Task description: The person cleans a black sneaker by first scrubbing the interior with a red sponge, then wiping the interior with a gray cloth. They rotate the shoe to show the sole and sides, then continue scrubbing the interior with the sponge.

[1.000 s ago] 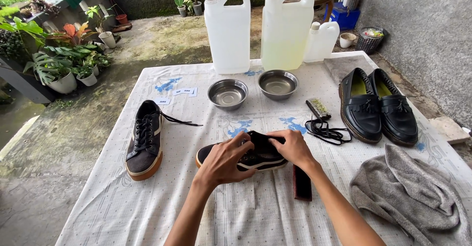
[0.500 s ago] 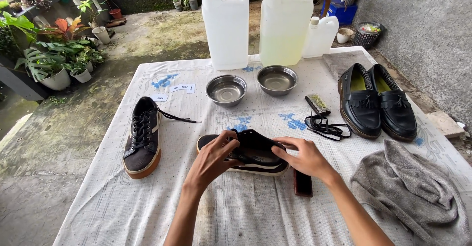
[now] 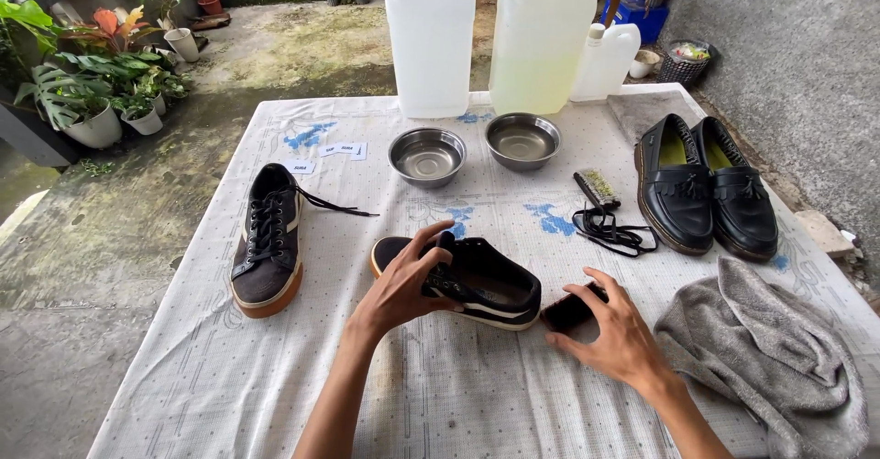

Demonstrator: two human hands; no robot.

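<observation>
Outdoor table, white patterned cloth (image 3: 275, 386): I watch my left hand (image 3: 403, 285) clamp over the laceless black low-top canvas sneaker with pale rubber sole (image 3: 472, 280), which lies near the table's middle, just in front of me, toe pointing away-left. Fingers curl over the collar and tongue area; thumb side presses the upper. My right hand (image 3: 614, 331) lies flat, fingers spread, fingertips touching a small dark oblong brush or block (image 3: 570, 310) right beside the shoe's heel; not gripped, as far as I can tell.

Handling, my judgement: the sneaker looks light, w/ a soft, collapsible upper that gives under a squeeze, esp. w/o laces. The sole is the stiff part. Best hold is prob. across the midfoot, thumb on the sole's edge, or a hand inside the opening. Not fragile, not slippery while dry.

Count, approx. by kind:
- 2 black sneakers: the one in hand, plus 1 laced mate (image 3: 268, 239) well to the left.
- 2 glossy black tasselled loafers (image 3: 706, 188), paired, far right.
- 2 round steel bowls (image 3: 427, 155), side by side.
- 3 translucent plastic jugs (image 3: 431, 42): 2 large, 1 smaller behind.
- 1 loose black lace (image 3: 612, 232), 1 small bristle brush (image 3: 598, 188) just above it.
- 1 crumpled grey towel (image 3: 761, 358), near right.
- Several potted plants (image 3: 92, 101) off the table, left.
</observation>
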